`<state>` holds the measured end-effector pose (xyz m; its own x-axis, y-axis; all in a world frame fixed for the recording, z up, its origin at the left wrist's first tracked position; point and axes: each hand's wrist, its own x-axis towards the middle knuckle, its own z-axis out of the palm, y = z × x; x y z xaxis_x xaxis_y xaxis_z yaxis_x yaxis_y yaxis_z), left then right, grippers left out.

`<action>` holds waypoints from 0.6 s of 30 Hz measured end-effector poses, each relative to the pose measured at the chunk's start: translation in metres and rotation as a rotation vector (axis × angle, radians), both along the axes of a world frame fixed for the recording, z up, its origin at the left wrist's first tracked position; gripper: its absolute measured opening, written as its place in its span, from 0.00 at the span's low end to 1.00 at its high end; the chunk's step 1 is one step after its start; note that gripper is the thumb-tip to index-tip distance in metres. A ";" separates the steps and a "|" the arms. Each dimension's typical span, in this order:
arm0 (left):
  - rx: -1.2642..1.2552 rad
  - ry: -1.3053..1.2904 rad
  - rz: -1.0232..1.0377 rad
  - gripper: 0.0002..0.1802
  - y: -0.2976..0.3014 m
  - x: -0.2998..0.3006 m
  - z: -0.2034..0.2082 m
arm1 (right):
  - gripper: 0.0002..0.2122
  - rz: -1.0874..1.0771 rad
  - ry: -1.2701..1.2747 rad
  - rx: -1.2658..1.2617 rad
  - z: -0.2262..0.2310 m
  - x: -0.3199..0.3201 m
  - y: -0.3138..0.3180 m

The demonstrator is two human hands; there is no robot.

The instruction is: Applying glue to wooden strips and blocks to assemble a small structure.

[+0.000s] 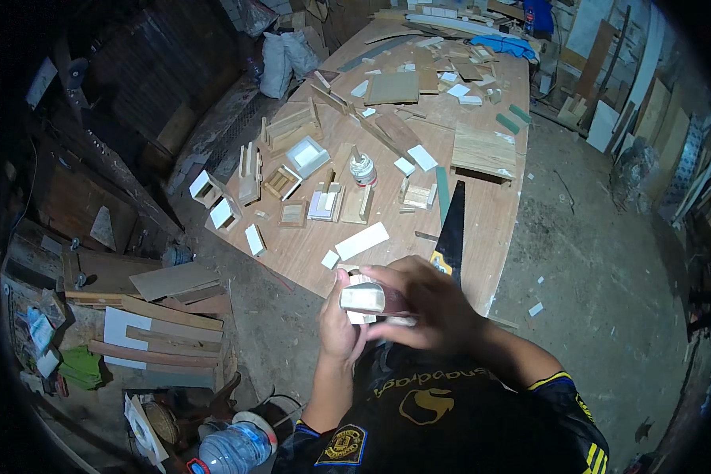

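Your left grip (338,325) curls snugly around a small white-faced block (363,299), apparently to steady it, while your right grip (428,304), fingers bent, clasps a reddish-brown sheet (395,301) against its right side; beyond both, a handsaw (453,227) lies on the counter (486,246), seemingly parked within reach.

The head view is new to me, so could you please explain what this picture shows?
There is no machine: these are a person's bare left hand and right hand. A wide fisheye camera on the head looks down, bending straight edges near the rim. On the wooden table lie, among many small wooden pieces, a white strip, a square board, a dark-bladed handsaw and a round container. The left hand holds a white-faced piece; the right closes around it with dark reddish material, its kind unclear.
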<state>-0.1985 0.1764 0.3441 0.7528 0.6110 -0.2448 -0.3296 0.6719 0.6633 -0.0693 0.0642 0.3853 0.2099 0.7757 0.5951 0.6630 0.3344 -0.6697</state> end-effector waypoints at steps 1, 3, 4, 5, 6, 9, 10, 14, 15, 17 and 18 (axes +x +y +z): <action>-0.002 -0.030 -0.048 0.22 0.000 0.001 0.004 | 0.31 0.003 -0.001 -0.001 -0.001 -0.001 -0.001; -0.030 0.067 0.057 0.21 -0.006 0.007 0.009 | 0.31 -0.027 -0.058 -0.080 -0.004 -0.003 -0.001; -0.033 0.079 0.078 0.21 -0.006 0.007 0.009 | 0.29 -0.033 -0.036 -0.104 -0.004 -0.004 0.000; -0.036 0.092 0.098 0.21 -0.006 0.007 0.008 | 0.29 -0.028 -0.036 -0.104 -0.003 -0.004 0.000; -0.034 0.003 0.012 0.21 0.002 0.002 0.000 | 0.28 -0.010 0.006 -0.117 -0.003 -0.004 0.000; -0.030 -0.028 -0.123 0.19 0.009 -0.009 -0.007 | 0.27 0.055 -0.101 -0.109 -0.005 -0.002 -0.005; -0.031 -0.027 -0.122 0.19 0.008 -0.007 -0.007 | 0.26 0.100 -0.253 -0.087 -0.008 -0.002 -0.006; 0.038 0.107 -0.018 0.18 0.000 -0.008 -0.001 | 0.20 0.038 -0.242 -0.151 -0.008 0.007 -0.004; 0.111 0.108 -0.033 0.18 0.002 -0.008 0.001 | 0.19 0.009 -0.075 -0.130 0.003 0.009 0.003; 0.073 0.054 -0.033 0.17 0.005 -0.005 -0.004 | 0.21 0.021 -0.198 -0.114 -0.002 0.007 0.001; -0.025 0.127 0.007 0.17 0.001 -0.001 0.003 | 0.21 0.020 -0.198 -0.114 -0.003 0.002 -0.001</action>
